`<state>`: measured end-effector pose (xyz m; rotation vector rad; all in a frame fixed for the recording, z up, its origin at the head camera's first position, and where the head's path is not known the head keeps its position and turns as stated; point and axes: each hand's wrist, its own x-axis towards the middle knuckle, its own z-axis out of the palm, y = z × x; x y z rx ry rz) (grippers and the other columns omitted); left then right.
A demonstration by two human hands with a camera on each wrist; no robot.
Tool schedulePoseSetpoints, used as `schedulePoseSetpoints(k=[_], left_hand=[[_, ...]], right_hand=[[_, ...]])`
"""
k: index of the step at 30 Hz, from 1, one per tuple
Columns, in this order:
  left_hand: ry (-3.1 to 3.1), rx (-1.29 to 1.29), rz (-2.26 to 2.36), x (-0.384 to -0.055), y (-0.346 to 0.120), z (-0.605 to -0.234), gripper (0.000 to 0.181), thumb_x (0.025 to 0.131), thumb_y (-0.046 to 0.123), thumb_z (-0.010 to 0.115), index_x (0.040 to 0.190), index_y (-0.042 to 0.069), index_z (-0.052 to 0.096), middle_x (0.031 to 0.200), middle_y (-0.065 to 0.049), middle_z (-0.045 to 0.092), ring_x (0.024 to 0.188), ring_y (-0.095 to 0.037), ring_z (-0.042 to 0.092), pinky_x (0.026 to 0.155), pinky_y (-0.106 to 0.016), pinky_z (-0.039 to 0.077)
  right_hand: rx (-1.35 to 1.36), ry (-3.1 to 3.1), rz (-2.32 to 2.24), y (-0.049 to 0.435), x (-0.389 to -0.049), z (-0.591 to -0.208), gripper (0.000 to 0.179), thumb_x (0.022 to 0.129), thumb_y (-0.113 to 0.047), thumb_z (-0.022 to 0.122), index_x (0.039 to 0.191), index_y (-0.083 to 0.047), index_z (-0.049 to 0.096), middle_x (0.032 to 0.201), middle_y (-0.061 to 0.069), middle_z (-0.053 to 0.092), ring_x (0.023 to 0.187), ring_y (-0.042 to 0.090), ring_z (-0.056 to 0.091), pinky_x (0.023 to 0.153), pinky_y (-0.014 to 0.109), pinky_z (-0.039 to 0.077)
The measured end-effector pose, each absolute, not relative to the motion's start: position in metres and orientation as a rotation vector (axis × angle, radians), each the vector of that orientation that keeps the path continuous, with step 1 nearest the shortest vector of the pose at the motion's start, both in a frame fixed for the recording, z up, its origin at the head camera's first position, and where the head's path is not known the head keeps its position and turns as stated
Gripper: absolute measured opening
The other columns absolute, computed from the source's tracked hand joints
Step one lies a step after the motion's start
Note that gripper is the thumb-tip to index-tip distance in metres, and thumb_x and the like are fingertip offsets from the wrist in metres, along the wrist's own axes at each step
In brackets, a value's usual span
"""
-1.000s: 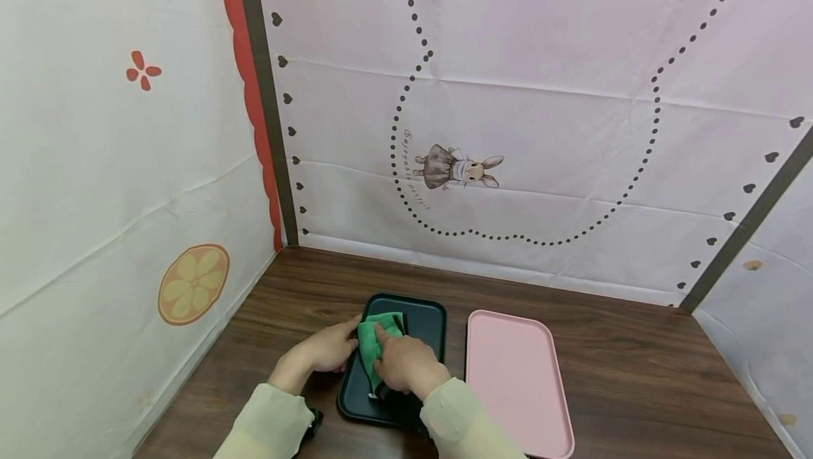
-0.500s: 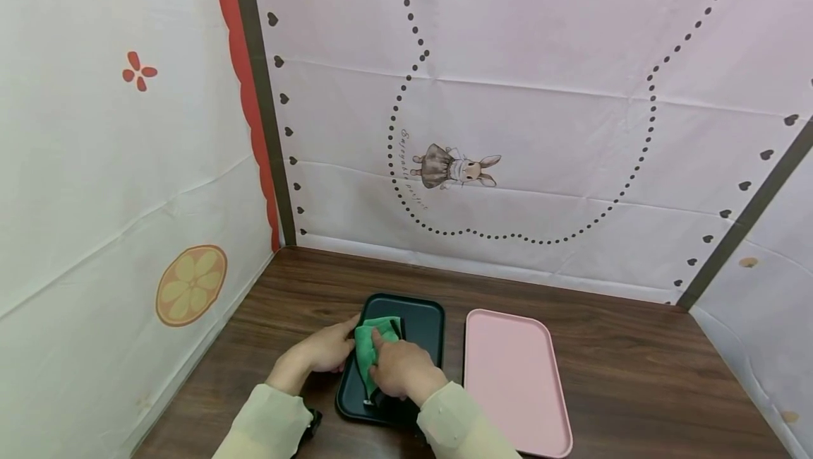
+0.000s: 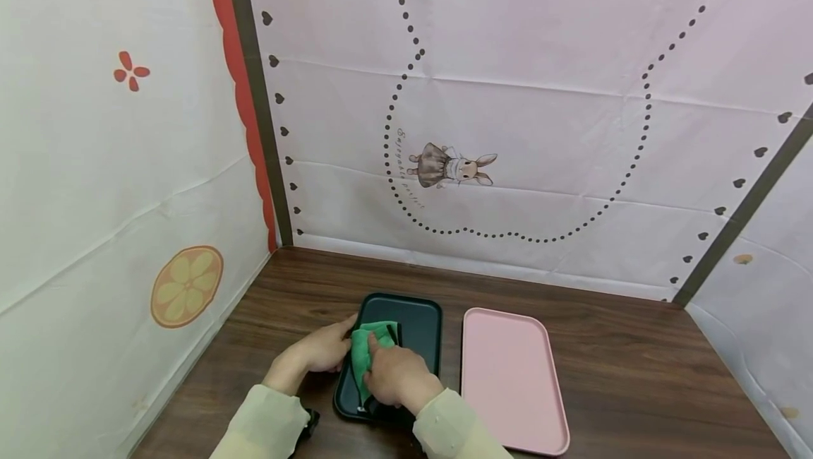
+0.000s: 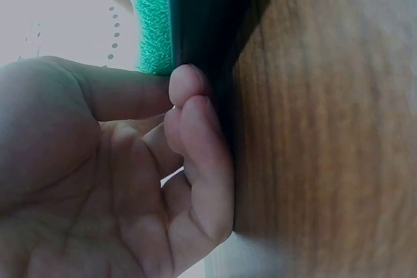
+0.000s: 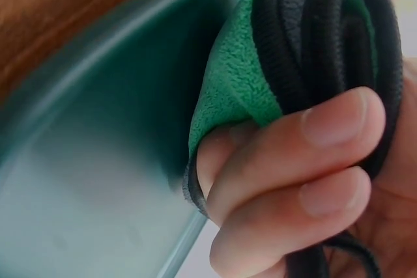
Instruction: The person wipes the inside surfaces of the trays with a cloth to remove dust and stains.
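Observation:
A dark teal rectangular tray (image 3: 422,321) lies on the wooden table. My left hand (image 3: 317,350) pinches its left rim, the thumb above and curled fingers low at the side in the left wrist view. A folded green cloth (image 3: 360,354) with black edging lies against the tray's left half. My right hand (image 3: 396,374) grips this cloth, index finger stretched along its top in the head view. From the right wrist, curled fingers (image 5: 287,193) wrap the bunched cloth (image 5: 228,76), close on the tray's surface (image 5: 85,180). A small white tag sticks out of the cloth.
A pink tray (image 3: 511,381) lies just right of the teal one. The brown wooden tabletop (image 3: 629,374) extends further right. Printed fabric walls (image 3: 540,127) stand behind and on both sides. A black band (image 3: 309,424) shows at my left cuff.
My right hand and the green cloth have slid slightly toward me on the teal tray. My left hand stays at the rim. The whole head view has shifted a little.

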<state>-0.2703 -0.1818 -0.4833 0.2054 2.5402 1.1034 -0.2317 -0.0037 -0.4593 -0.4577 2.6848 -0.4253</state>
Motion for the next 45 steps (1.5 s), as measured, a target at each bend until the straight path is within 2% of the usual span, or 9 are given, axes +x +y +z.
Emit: schedulePoseSetpoints(k=[10, 17, 25, 37, 45], left_hand=[[2.535, 0.189, 1.114, -0.27, -0.185, -0.482, 0.055, 0.108, 0.01, 0.044, 0.162, 0.007, 0.034, 0.061, -0.008, 0.057, 0.055, -0.019, 0.053, 0.054, -0.032, 0.043], [2.54, 0.187, 1.118, -0.271, -0.186, -0.484, 0.056, 0.108, 0.01, 0.046, 0.163, 0.008, 0.034, 0.061, -0.008, 0.058, 0.054, -0.019, 0.054, 0.053, -0.032, 0.043], [2.521, 0.182, 1.134, -0.269, -0.187, -0.484, 0.056, 0.109, 0.013, 0.045, 0.163, 0.008, 0.032, 0.061, -0.008, 0.058, 0.055, -0.019, 0.053, 0.053, -0.032, 0.043], [2.526, 0.202, 1.114, -0.269, -0.185, -0.484, 0.056, 0.109, 0.012, 0.045, 0.163, 0.007, 0.031, 0.06, -0.007, 0.059, 0.053, -0.017, 0.052, 0.053, -0.03, 0.043], [2.53, 0.199, 1.108, -0.269, -0.183, -0.485, 0.056, 0.109, 0.011, 0.044, 0.163, 0.008, 0.031, 0.061, -0.007, 0.059, 0.053, -0.018, 0.051, 0.053, -0.031, 0.043]], right_hand=[[-0.471, 2.702, -0.341, -0.013, -0.225, -0.458, 0.074, 0.104, -0.039, 0.06, 0.165, -0.014, 0.028, 0.053, 0.004, 0.06, 0.041, 0.016, 0.055, 0.043, 0.032, 0.044], [-0.473, 2.739, -0.246, -0.021, -0.222, -0.46, 0.074, 0.104, -0.043, 0.058, 0.164, -0.011, 0.029, 0.06, 0.005, 0.058, 0.053, 0.02, 0.057, 0.052, 0.035, 0.049], [-0.47, 2.755, -0.169, -0.031, -0.217, -0.46, 0.076, 0.104, -0.046, 0.056, 0.163, -0.006, 0.031, 0.059, 0.005, 0.058, 0.051, 0.019, 0.056, 0.051, 0.035, 0.05], [-0.438, 2.759, -0.175, -0.032, -0.216, -0.46, 0.076, 0.103, -0.046, 0.059, 0.162, -0.005, 0.033, 0.058, 0.006, 0.06, 0.051, 0.02, 0.057, 0.054, 0.036, 0.052], [-0.44, 2.726, -0.181, -0.026, -0.221, -0.461, 0.078, 0.102, -0.048, 0.06, 0.163, -0.008, 0.031, 0.066, 0.007, 0.061, 0.058, 0.022, 0.06, 0.059, 0.038, 0.054]])
